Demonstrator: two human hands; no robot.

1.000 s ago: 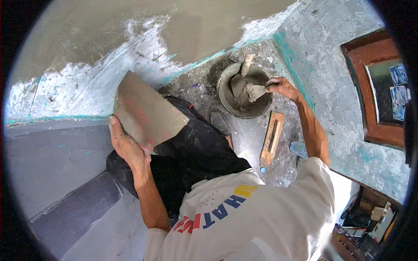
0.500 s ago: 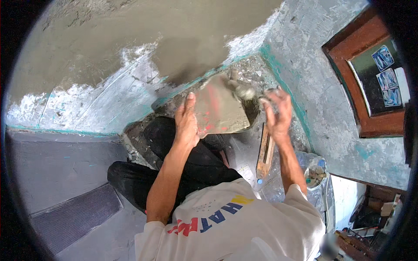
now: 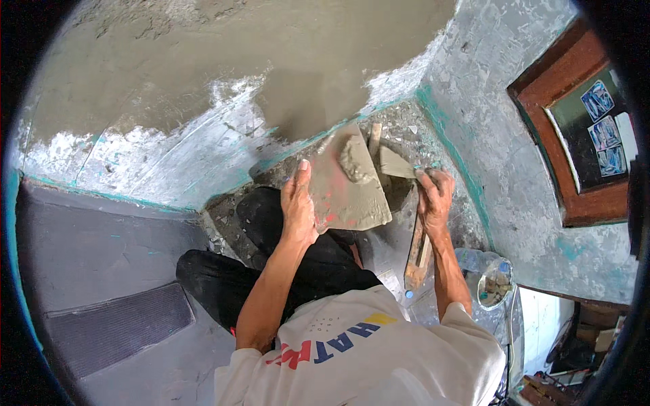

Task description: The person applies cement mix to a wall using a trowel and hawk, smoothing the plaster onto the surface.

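Since a second ago the board (image 3: 338,197) has swung from the left over the legs to in front of the right grip (image 3: 435,197), and a lump of mortar (image 3: 356,161) now sits on it. The left grip (image 3: 296,211) clasps the board's left edge, so the board lies just right of it. The right grip pinches the trowel (image 3: 397,164) at its handle end, the blade reaching left toward the mortar. Left of the right grip, the bucket (image 3: 401,195) is partly hidden; nearer the body lies a wooden float (image 3: 416,262).
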